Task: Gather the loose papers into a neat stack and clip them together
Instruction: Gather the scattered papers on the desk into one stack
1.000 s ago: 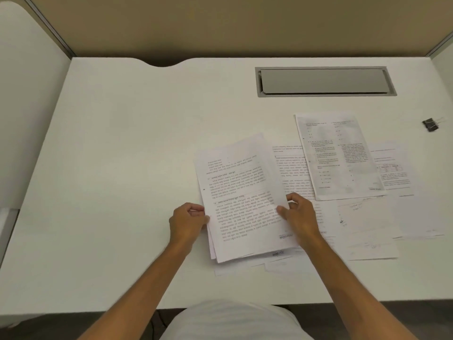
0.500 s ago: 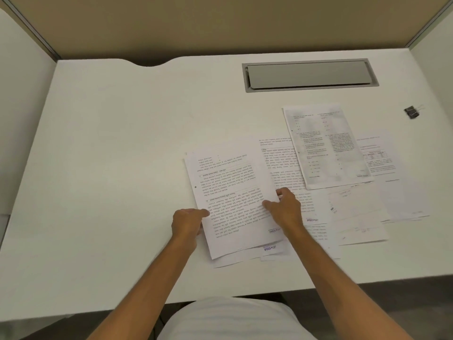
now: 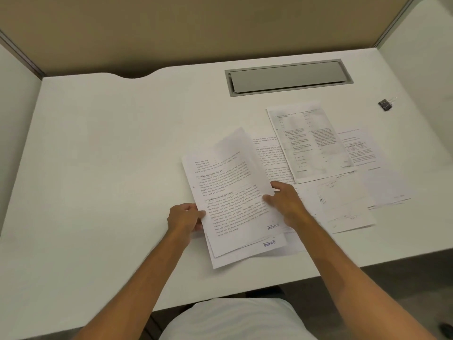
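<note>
A small stack of printed papers [image 3: 230, 192] lies tilted on the white desk [image 3: 110, 168], its top sheet's right edge lifted and curled. My left hand [image 3: 185, 218] pinches the stack's left edge. My right hand [image 3: 285, 204] grips the right edge, thumb under the raised sheet. More loose sheets [image 3: 343, 192] lie spread to the right, one printed page [image 3: 310, 143] on top of them. A black binder clip [image 3: 385, 105] sits alone far right, away from both hands.
A grey cable hatch [image 3: 289, 77] is set into the desk at the back. Beige partition walls enclose the desk behind and at the sides. The desk's front edge runs just below the stack.
The top sheet's right side has lifted and curled upward under my right hand. The stack has stayed in about the same spot; the camera view has tilted.
</note>
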